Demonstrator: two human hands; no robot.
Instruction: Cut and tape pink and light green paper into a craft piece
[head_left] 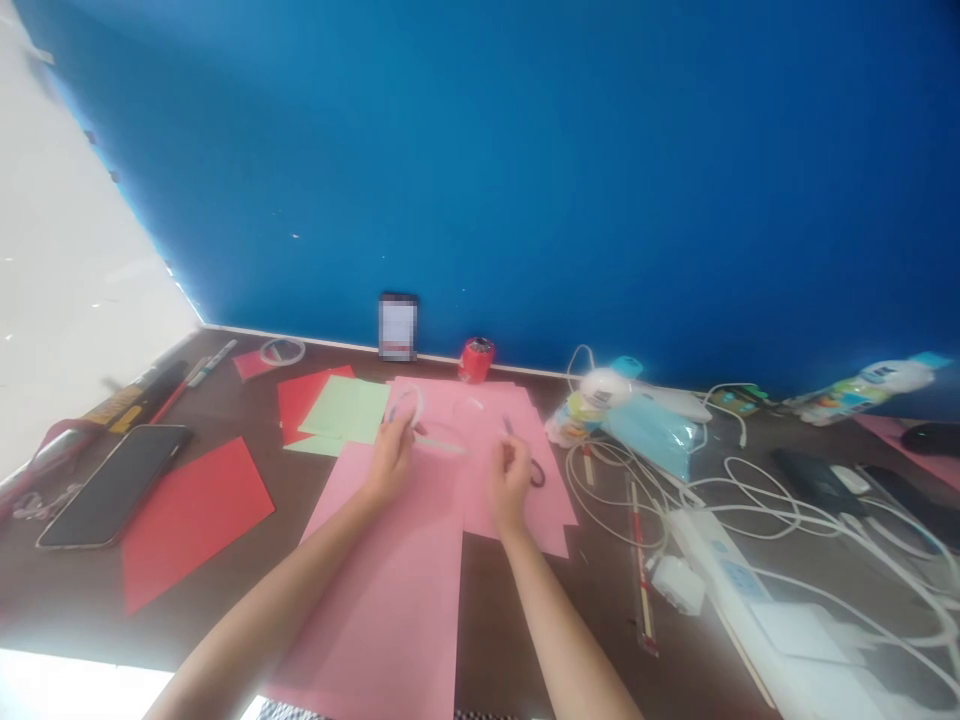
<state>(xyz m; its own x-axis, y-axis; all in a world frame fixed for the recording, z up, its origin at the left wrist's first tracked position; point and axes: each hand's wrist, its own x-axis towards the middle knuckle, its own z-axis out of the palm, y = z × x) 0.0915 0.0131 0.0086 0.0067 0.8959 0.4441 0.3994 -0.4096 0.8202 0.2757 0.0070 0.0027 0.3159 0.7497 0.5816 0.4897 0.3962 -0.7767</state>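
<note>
At the left, a phone (114,487) and a red sheet (199,520) lie side by side, left of the pink paper (405,580) spread across a dark table (487,620). Green paper (349,408) sits at its upper left. Over the pink paper, the person's left hand (391,455) bends its fingers around what appears to be a clear ring (420,402); a pale strip (441,446) shows just right of it, too blurred to say whether the two join. The right hand (511,478), also over the pink paper, is curled nearly closed; from here I cannot tell whether it grips anything. Scissors (541,473) lie beside it on the paper's right part.

A resting left forearm could drag the pink paper askew; the strip, if sticky, could catch on it. A forward push could tip the red can (472,362) at its far edge. A dropped right wrist could knock the scissors, and a wide swing could snag the cables (757,520) to its right.

For edges, the pink paper's near end runs to the table's front. Brown tabletop shows to its left, short of the red sheet, and between the forearms. Beyond its far edge the blue wall (525,170) limits reach; to its right, a bottle (592,400) sits close.
</note>
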